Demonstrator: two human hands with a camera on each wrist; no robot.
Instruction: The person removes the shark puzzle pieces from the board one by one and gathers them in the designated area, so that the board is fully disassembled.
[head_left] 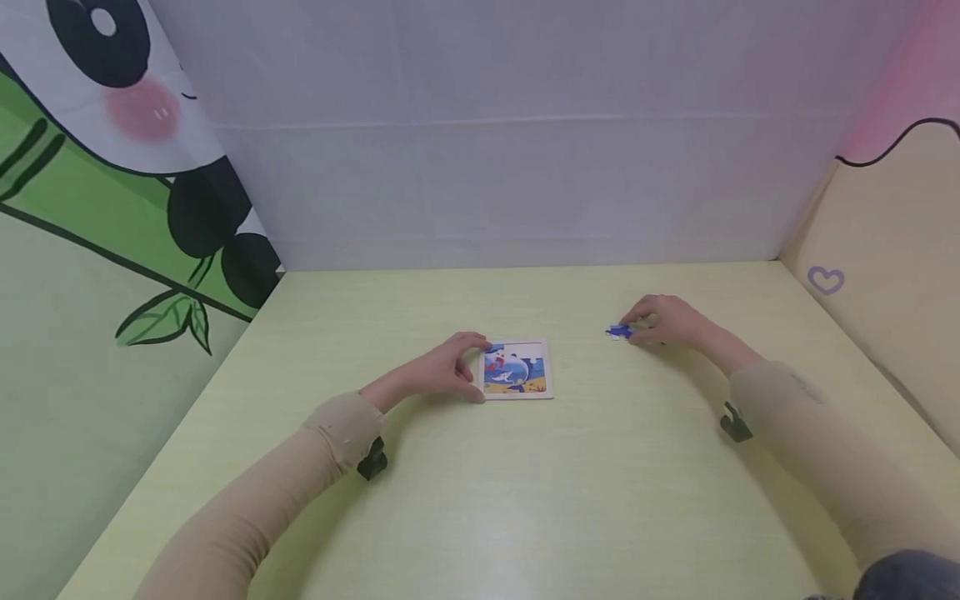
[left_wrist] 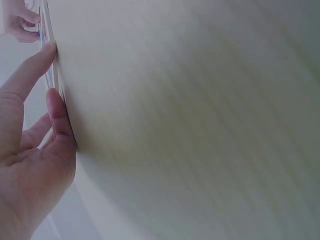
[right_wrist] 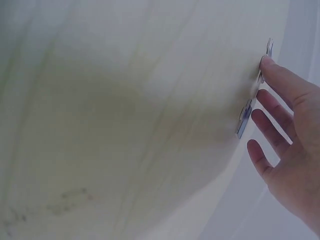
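Note:
A small square jigsaw puzzle [head_left: 514, 372] with a white frame and a dolphin sea picture lies flat on the table. Its upper right part shows pale bare backing. My left hand [head_left: 446, 367] grips the frame's left side, thumb at the lower corner and fingertips at the upper one. In the left wrist view that hand [left_wrist: 37, 155] reaches the frame edge-on. Over to the right, loose blue and white puzzle pieces [head_left: 618, 332] lie on the table. My right hand [head_left: 667, 321] pinches at them with thumb and index finger. The right wrist view shows the pieces [right_wrist: 244, 120] edge-on beside the fingers.
The pale wood-grain table [head_left: 517, 492] meets a white cloth wall [head_left: 510, 192] at the back. A panel with a cartoon panda [head_left: 150, 108] stands on the left, a beige and pink one [head_left: 892, 250] on the right. A dark object [head_left: 907, 575] shows at the bottom right.

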